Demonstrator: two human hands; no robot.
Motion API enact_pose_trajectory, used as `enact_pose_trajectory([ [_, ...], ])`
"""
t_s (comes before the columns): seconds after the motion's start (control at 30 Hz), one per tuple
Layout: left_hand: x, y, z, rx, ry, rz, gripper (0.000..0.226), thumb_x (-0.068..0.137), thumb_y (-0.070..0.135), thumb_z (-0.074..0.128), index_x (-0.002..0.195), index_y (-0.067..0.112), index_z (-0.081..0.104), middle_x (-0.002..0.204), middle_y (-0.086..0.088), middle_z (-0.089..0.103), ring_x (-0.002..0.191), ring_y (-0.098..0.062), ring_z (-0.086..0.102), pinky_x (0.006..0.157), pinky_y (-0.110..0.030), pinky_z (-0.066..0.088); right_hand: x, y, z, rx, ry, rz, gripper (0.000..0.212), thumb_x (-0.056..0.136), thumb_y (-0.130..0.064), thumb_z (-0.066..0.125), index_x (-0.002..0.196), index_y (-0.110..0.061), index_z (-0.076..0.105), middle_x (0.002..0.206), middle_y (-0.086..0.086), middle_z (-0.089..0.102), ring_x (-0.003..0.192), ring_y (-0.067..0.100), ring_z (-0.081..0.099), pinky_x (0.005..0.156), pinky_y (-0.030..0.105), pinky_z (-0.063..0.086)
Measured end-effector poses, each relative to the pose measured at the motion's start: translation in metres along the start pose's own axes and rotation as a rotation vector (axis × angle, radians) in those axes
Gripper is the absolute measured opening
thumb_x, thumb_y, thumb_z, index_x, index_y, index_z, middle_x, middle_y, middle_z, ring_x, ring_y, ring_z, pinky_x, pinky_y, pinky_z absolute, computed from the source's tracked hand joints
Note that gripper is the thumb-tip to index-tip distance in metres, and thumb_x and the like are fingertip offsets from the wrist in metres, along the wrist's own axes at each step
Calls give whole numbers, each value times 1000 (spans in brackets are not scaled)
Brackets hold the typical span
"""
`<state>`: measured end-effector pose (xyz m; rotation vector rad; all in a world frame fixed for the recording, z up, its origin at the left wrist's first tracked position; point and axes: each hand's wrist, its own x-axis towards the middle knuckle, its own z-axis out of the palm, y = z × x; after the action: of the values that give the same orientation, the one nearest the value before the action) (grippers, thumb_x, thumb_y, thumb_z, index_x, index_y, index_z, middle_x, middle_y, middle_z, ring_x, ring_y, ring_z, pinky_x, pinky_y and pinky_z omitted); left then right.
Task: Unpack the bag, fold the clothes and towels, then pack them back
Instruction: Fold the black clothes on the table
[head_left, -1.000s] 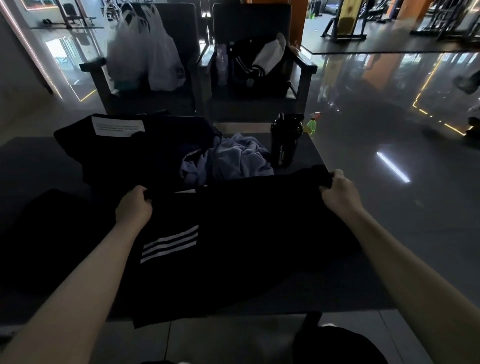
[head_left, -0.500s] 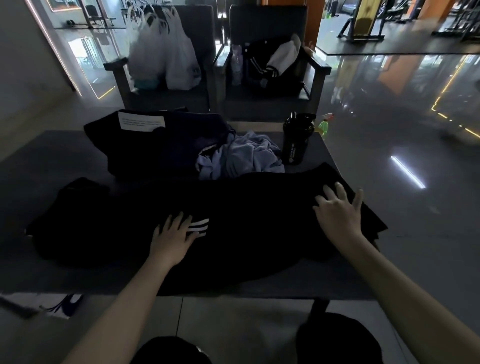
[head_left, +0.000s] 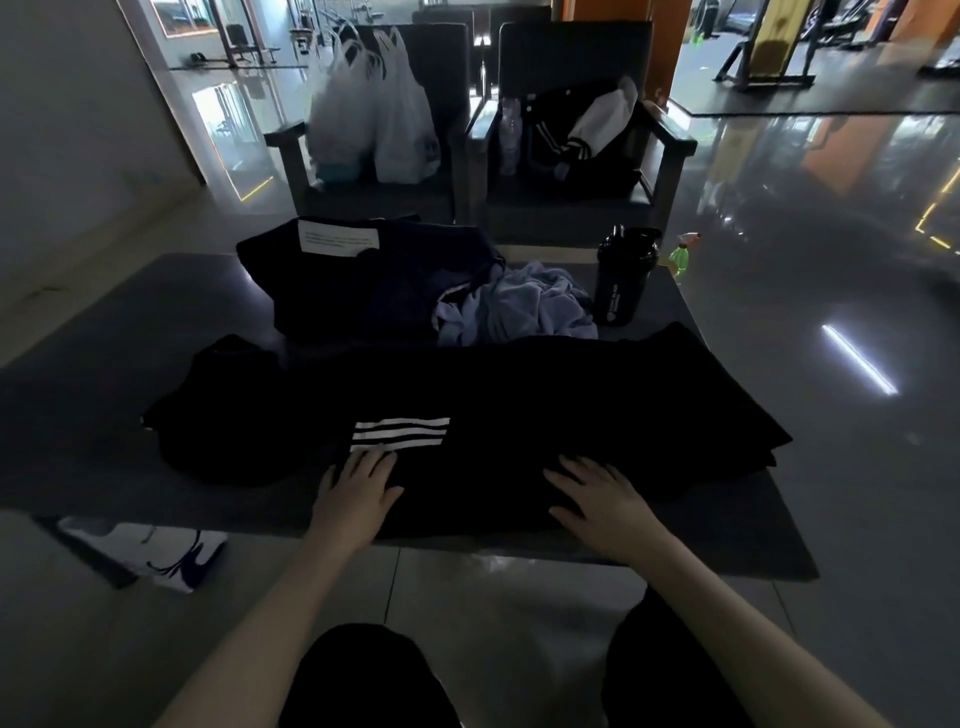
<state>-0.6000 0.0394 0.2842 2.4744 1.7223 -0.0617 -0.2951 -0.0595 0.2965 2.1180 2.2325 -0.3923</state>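
- The left grip (head_left: 358, 488) is laid flat on the black garment (head_left: 545, 405), fingers straight and slightly spread, the fingertips just below the three white stripes (head_left: 400, 434); nothing is grasped.
- The right grip (head_left: 602, 499) is likewise released, palm down with fingers spread, and is pressed on the same garment near its front edge.
- The black garment is spread wide across the near part of the counter (head_left: 104, 338), and its right end reaches the counter's right edge.
- Behind the garment, a dark bag (head_left: 374, 296) with a white label (head_left: 337, 240) is seen lying on the counter.
- A crumpled pale blue cloth (head_left: 524, 312) is heaped against the bag's right side and touches the garment's far edge.
- A black shaker bottle (head_left: 623, 280) is stood upright just right of the pale cloth, near the far right corner.
- A green spray bottle (head_left: 683, 257) is seen just beyond it; whether it stands on the counter cannot be told.
- Beyond the counter, white plastic bags (head_left: 379, 119) are set on the left armchair (head_left: 291, 150), and a dark jacket (head_left: 571, 135) with white trim on the right armchair (head_left: 670, 140).
- A white and blue shoe (head_left: 156, 556) is seen on the floor by the counter's near left corner.
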Motion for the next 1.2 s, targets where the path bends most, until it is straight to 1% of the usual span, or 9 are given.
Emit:
enact_pose_trajectory([
  [0.17, -20, 6, -1, -63, 304, 64, 42, 88, 36, 64, 123, 14, 58, 122, -3, 52, 117, -23, 50, 95, -39, 39, -11, -11, 9, -33, 46, 25, 58, 99, -50, 32, 151, -31, 15, 160, -4, 10, 146, 15, 6, 117, 37, 8],
  [0.27, -36, -9, 5, -101, 51, 169, 67, 82, 55, 61, 138, 23, 45, 141, 8, 36, 135, -13, 30, 108, -38, 26, -13, -21, 10, -36, 122, 2, 57, 99, -46, 35, 151, -31, 17, 159, -2, 12, 146, 17, 9, 116, 39, 11],
  [0.37, -51, -23, 5, -4, -49, 193, 85, 75, 46, 72, 147, 28, 30, 151, 15, 20, 143, -9, 13, 111, -40, 25, -13, -36, 14, -7, 104, -56, 54, 99, -46, 35, 149, -32, 23, 159, -6, 12, 146, 16, 6, 116, 40, 8],
  [0.6, -50, -28, -14, -250, 128, 146, 28, 81, 3, 66, 108, 8, 69, 118, -1, 63, 114, -21, 54, 92, -32, 43, -13, -43, 14, -33, 59, -75, 69, 88, -66, 41, 147, -33, 28, 158, -6, 15, 146, 18, 8, 116, 44, 10],
  [0.8, -30, -31, -41, -508, 68, -25, 20, 90, 10, 61, 106, 17, 69, 102, -1, 67, 91, -13, 61, 77, -26, 46, -7, -44, 11, -10, 110, -89, 55, 89, -57, 48, 137, -30, 48, 151, -3, 34, 141, 18, 24, 113, 39, 19],
  [0.9, -9, -31, -53, -652, 103, -108, 12, 89, 13, 63, 98, 18, 69, 94, 2, 66, 85, -11, 62, 72, -22, 46, 2, -39, 0, 169, 166, -62, 33, 94, -39, 52, 117, -20, 67, 132, 0, 58, 127, 18, 46, 104, 33, 35],
  [0.97, 6, -29, -60, -759, 153, -160, 5, 88, 19, 65, 92, 22, 67, 86, 6, 66, 79, -8, 63, 64, -18, 46, 10, -36, -10, 310, 216, -9, 24, 95, -30, 53, 102, -14, 70, 103, 4, 69, 100, 21, 62, 83, 34, 47],
  [1.07, 29, -28, -64, -857, 219, -238, 8, 90, 28, 63, 90, 19, 64, 84, 3, 66, 76, -12, 64, 61, -22, 47, 28, -33, -25, 534, 268, 126, 25, 95, -30, 54, 88, -11, 69, 79, 5, 68, 72, 21, 64, 67, 40, 52],
  [1.2, 51, -24, -58, -820, 187, -302, 20, 94, 32, 55, 87, 14, 61, 82, -5, 65, 76, -22, 65, 61, -30, 50, 52, -31, -30, 528, 268, 260, 30, 92, -37, 57, 85, -11, 69, 73, 1, 65, 67, 19, 61, 59, 32, 49],
])
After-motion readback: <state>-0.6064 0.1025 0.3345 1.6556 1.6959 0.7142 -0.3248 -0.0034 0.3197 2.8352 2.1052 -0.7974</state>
